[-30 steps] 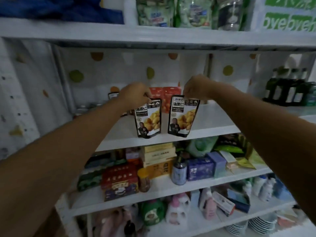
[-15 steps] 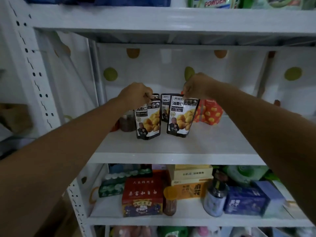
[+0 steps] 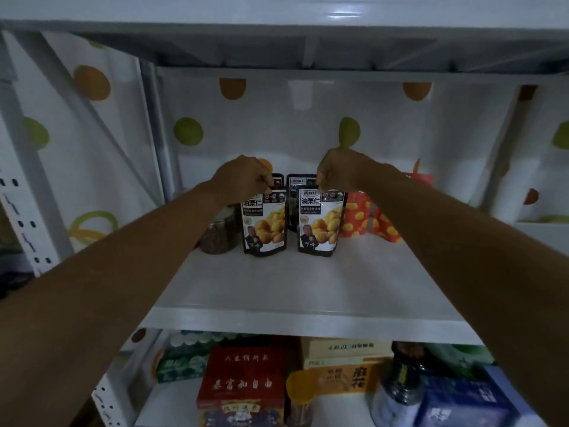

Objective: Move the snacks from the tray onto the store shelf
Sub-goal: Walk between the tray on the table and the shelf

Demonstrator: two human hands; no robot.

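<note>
Two black-and-white chestnut snack pouches stand upright side by side on the white store shelf [image 3: 292, 285]. My left hand [image 3: 243, 178] pinches the top edge of the left pouch [image 3: 264, 224]. My right hand [image 3: 341, 171] pinches the top edge of the right pouch [image 3: 320, 226]. Both pouch bottoms rest on the shelf board. Two more pouches of the same kind [image 3: 297, 181] stand right behind them, mostly hidden. No tray is in view.
A glass jar [image 3: 217, 237] of dark contents stands left of the pouches. Red-and-orange dotted packs [image 3: 366, 218] sit to their right. The shelf above hangs low overhead. The shelf below holds boxes, a red carton [image 3: 243, 383] and jars.
Both hands have carried the two pouches deeper onto the shelf and lowered them until they stand on the board. The camera has moved closer and tilted up.
</note>
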